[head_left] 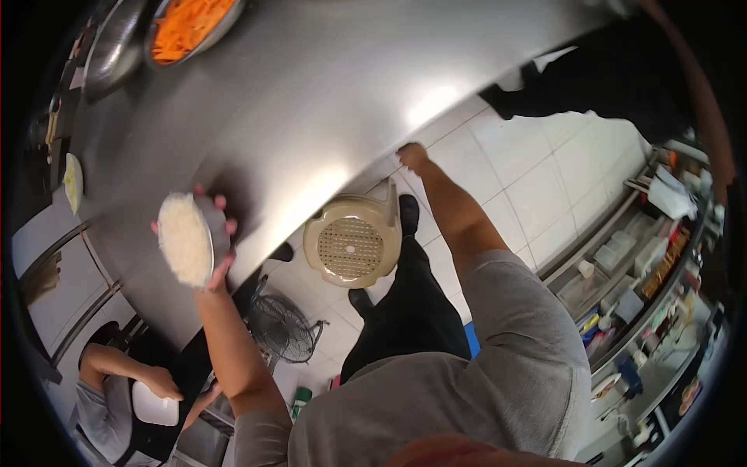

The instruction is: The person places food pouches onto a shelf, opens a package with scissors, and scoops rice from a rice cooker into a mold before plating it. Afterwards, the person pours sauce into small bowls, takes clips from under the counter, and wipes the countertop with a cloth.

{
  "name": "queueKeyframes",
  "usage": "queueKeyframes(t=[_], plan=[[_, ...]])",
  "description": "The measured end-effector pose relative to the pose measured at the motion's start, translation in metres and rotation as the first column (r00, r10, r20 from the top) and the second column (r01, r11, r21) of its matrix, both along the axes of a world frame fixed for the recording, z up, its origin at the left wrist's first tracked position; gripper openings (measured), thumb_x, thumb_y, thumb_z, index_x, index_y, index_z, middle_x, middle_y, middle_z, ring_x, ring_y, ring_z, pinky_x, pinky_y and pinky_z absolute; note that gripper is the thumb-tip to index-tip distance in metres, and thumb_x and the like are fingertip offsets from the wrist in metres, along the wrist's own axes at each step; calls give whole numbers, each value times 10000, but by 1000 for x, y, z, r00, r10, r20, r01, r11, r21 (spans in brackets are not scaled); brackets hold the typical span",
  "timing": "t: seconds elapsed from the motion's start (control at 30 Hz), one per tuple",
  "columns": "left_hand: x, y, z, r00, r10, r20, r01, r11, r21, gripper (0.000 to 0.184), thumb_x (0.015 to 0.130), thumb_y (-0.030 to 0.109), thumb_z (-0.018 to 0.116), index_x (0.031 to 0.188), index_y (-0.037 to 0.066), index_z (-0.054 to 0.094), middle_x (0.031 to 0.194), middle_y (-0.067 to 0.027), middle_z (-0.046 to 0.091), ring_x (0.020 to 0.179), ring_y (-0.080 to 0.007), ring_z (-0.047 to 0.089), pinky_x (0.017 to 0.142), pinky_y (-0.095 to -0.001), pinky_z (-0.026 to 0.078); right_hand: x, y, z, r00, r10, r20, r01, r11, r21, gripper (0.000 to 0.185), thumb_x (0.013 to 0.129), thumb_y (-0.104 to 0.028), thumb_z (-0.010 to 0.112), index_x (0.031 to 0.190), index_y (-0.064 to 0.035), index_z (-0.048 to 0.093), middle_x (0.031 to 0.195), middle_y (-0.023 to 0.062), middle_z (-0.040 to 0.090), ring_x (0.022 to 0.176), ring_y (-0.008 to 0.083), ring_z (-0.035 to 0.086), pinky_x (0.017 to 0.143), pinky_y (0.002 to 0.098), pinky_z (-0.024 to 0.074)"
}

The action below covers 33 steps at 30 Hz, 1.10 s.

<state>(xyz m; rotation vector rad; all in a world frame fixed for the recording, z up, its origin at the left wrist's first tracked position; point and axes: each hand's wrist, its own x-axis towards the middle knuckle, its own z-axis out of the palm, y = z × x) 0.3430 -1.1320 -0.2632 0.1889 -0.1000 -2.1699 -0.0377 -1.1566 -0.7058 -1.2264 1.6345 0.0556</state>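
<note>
My left hand [223,233] is wrapped around a metal bowl [210,226] heaped with white, fine-grained or shredded food [184,240]. The bowl is over the left part of the steel table [272,117], its full mouth turned up toward me. Fingertips show along the bowl's far side, and the thumb lies near its rim. At the table's front edge, my right hand [412,158] has its fingers curled in, with nothing visible in them. I cannot tell whether it touches the edge.
A bowl of orange shredded carrots [191,29] stands at the upper left beside a larger metal bowl [113,47]. A beige plastic stool [350,204] and a black fan [282,325] are below. At lower left another person holds a white container [156,405]. Cluttered shelves [622,265] line the right.
</note>
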Motion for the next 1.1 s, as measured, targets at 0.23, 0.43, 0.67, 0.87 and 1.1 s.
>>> queueKeyframes(t=[0.23,0.43,0.67,0.87,1.1], plan=[[9,-33,4,988,-122,99,108,985,132,641,941,483,457,1401,89,248,1341,-276,313,1165,-593,394,842,-736,429,16,-72,-96,908,-246,-338,253,967,-26,343,889,-337,545,842,-23,674,953,141,678,866,235,632,772,357,488],[17,-23,-1,991,-55,121,40,991,124,642,942,540,440,1349,69,280,1286,-350,346,1143,-650,385,836,-751,414,14,-67,-129,883,-320,-344,343,939,6,324,883,-299,559,883,11,654,901,146,670,777,234,627,677,356,492],[7,-21,3,994,-10,111,-3,993,118,789,875,637,492,1346,41,280,1265,-368,345,1104,-653,414,725,-714,487,-32,-31,-55,837,-528,-143,530,848,-26,315,876,-254,575,931,51,631,841,153,660,674,233,621,565,355,496],[-2,-25,10,992,55,112,-70,988,137,1064,752,841,387,1376,-20,366,1198,-392,460,988,-586,545,662,-601,565,-122,25,121,771,-628,102,616,777,128,318,871,-216,588,972,85,612,789,159,652,585,231,615,470,355,500],[7,-29,6,995,-27,92,23,999,45,1004,805,803,341,1408,0,335,1338,-347,400,1127,-550,501,689,-613,560,-184,98,421,793,-572,211,497,807,319,468,764,-164,663,1126,122,584,989,195,667,774,248,664,617,326,541]])
